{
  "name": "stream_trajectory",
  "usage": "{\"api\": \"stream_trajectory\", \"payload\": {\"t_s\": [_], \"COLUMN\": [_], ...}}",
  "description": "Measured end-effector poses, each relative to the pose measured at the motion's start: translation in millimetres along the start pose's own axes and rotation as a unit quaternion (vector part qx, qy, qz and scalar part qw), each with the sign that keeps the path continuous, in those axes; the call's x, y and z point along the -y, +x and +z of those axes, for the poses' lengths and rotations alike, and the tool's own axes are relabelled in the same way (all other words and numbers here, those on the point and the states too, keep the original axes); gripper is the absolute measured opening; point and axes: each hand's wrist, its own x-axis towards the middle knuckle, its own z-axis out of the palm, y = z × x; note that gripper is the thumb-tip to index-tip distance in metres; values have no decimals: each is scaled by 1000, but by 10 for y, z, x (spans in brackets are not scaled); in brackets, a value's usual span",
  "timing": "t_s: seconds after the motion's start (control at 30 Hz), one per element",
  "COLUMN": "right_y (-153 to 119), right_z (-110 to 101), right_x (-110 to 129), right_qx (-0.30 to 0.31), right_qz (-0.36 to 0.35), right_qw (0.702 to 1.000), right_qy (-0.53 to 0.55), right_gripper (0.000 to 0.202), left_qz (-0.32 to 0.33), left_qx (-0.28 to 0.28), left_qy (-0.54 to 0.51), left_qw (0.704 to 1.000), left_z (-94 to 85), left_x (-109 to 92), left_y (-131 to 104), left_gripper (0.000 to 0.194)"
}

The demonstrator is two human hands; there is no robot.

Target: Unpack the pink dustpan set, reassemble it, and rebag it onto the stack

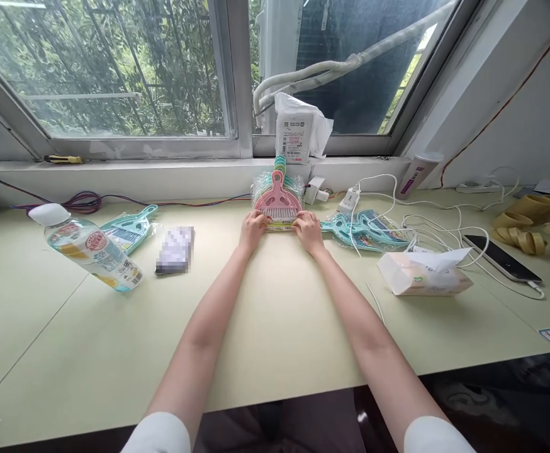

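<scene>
A pink dustpan and brush set (278,198) in clear plastic wrap stands upright at the back of the table, a printed label along its lower edge. My left hand (253,230) grips its lower left corner, fingers curled over the edge. At the lower right corner, my right hand (308,230) holds it in the same way. Green handles (280,162) of other sets show behind the pink one; the rest of them is mostly hidden. Just right of my right hand lie wrapped teal dustpan sets (372,231). Another teal dustpan set (131,228) lies off to the left.
A tilted-looking drink bottle (93,248) and a blurred-out packet (175,250) are on the left. Rightward are a tissue pack (419,280), white cables (438,229), a phone (501,258) and tape rolls (520,239). A white package (296,135) stands on the windowsill.
</scene>
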Motion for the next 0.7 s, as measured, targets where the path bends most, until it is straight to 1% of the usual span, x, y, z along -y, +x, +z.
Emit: {"api": "stream_trajectory", "payload": {"t_s": [0.03,0.07,0.13,0.2,0.23,0.33,0.4,0.5,0.57,0.67,0.7], "right_y": [0,1,7,16,20,18,3,-22,-24,12,33], "right_z": [5,11,30,50,59,68,57,36,39,88,114], "right_x": [4,9,14,12,10,9,17,27,22,-11,-24], "right_qx": [-5,-9,-13,-9,-5,8,12,1,-13,-16,-10], "right_qz": [6,12,25,33,36,43,41,33,36,56,66], "right_qw": [1000,1000,999,999,999,998,998,998,999,998,997], "right_qy": [-6,-12,-23,-33,-37,-44,-47,-48,-39,-25,-26], "right_gripper": [19,19,19,19,19,19,21,38,49,68,74], "left_qz": [-20,-30,-19,0,4,-9,-18,-29,-45,-85,-97], "left_qx": [-7,-8,1,13,16,16,19,18,6,-35,-57], "left_qy": [10,16,18,19,22,32,38,40,39,36,28], "left_qw": [1000,999,1000,1000,1000,999,999,999,998,995,993], "left_z": [-5,-4,12,34,45,75,94,111,109,103,108], "left_x": [20,32,42,42,43,55,67,77,70,53,54], "left_y": [-3,-7,-15,-19,-20,-11,3,24,31,36,42], "left_gripper": [10,9,12,22,22,5,7,10,11,9,18]}}
